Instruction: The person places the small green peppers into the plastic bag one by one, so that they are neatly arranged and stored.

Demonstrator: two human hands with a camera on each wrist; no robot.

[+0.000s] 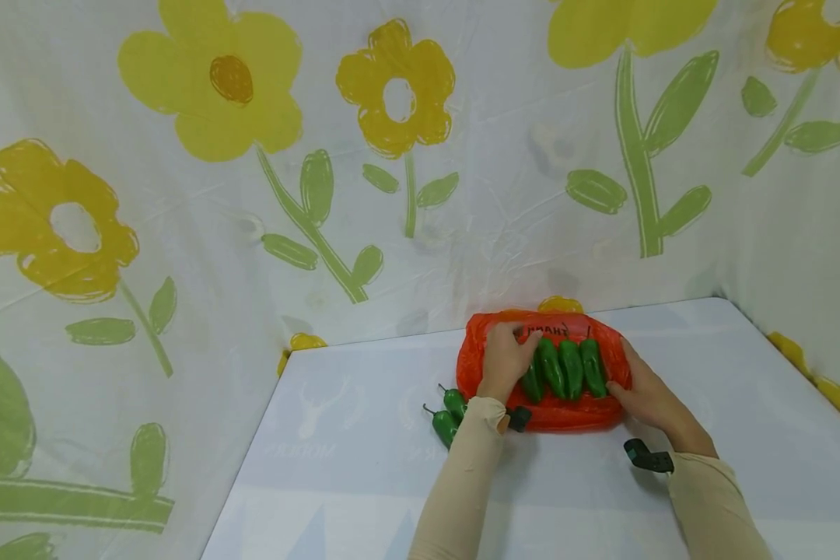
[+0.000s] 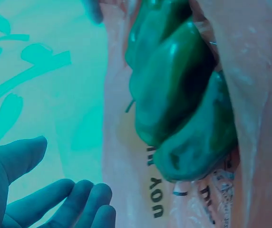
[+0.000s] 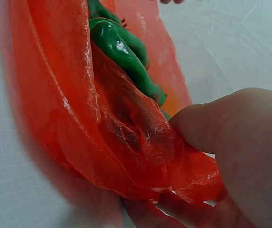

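Note:
Several green peppers (image 1: pixel 571 369) lie side by side on a red plastic bag (image 1: pixel 574 420) with dark printed lettering. Over the bag's left part is my left hand (image 1: pixel 505 359), beside the leftmost pepper. Its thumb and fingers are spread apart with nothing between them in the left wrist view, where the peppers (image 2: pixel 174 90) sit between folds of the bag. At the right end, my right hand (image 1: pixel 654 395) grips the bag's edge. The right wrist view shows its thumb over the crumpled red film (image 3: pixel 136 128) and its fingers underneath.
Two more green peppers (image 1: pixel 444 426) lie on the white table (image 1: pixel 350 443) left of the bag, partly behind my left forearm. A white curtain (image 1: pixel 490 233) with yellow flowers hangs along the table's back and sides.

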